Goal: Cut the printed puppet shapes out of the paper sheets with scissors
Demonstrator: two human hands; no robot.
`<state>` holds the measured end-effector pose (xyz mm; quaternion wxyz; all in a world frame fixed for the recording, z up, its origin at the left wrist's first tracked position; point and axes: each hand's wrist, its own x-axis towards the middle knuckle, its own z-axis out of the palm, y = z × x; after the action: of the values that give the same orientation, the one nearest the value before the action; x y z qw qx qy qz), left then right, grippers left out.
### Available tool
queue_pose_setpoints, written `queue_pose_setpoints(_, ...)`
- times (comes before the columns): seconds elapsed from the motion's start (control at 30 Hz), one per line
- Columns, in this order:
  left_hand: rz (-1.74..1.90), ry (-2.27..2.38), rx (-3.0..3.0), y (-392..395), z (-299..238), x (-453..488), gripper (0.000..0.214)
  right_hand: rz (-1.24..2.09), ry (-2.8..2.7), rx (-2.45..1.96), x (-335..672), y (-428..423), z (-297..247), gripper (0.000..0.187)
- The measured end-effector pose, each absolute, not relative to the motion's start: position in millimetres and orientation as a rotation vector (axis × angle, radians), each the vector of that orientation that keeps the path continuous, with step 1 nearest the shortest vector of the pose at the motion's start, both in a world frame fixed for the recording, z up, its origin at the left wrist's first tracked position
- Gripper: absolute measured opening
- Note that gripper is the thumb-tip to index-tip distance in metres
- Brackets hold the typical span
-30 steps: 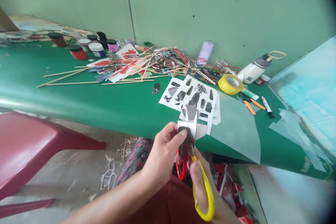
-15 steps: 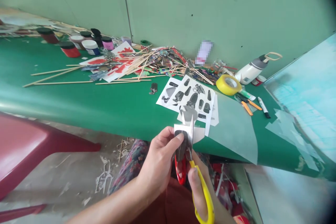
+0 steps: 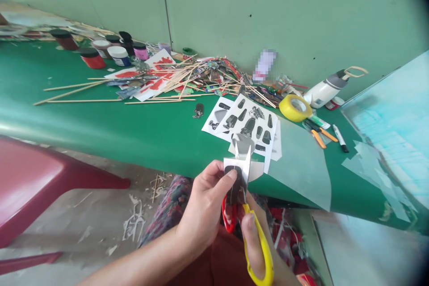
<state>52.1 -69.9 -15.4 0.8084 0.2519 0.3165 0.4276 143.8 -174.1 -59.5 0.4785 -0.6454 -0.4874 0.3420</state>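
Note:
My left hand [image 3: 204, 208] pinches a small paper piece [image 3: 234, 169] printed with a black shape, thumb on top, just off the table's near edge. My right hand [image 3: 256, 243] grips the scissors [image 3: 246, 214] by their yellow and red handles. The blades stand slightly apart and cut into the paper piece, tips pointing away from me. Beyond them on the green table [image 3: 134, 129] lies a printed sheet [image 3: 246, 120] of black cut-out shapes.
A heap of thin wooden sticks [image 3: 174, 85] and red-printed papers covers the table's middle. Paint jars [image 3: 107, 51] stand at the back left. At right lie a yellow tape roll [image 3: 295, 107], a white bottle [image 3: 326, 87], orange pliers [image 3: 318, 134], a marker [image 3: 340, 136]. A red chair [image 3: 36, 178] stands left.
The scissors have worked a little further into the paper piece while both hands stay in place. The view has shifted slightly.

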Motion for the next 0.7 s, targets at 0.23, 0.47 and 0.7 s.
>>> queue_pose_setpoints(0.23,0.873,0.704,0.644,-71.1,-14.7,50.2,0.018,0.856,-1.16,-1.559,144.4,-170.7,-49.3,0.056)
queue_pose_setpoints(0.47,0.846,0.695,0.68,-74.0,-13.2,49.5,0.019,0.866,-1.275,-1.37,148.0,-162.2,-45.5,0.046)
queue_pose_setpoints(0.7,0.86,0.685,0.702,-74.2,-9.3,49.6,0.019,0.894,-1.269,-1.331,148.6,-157.6,-43.0,0.036)
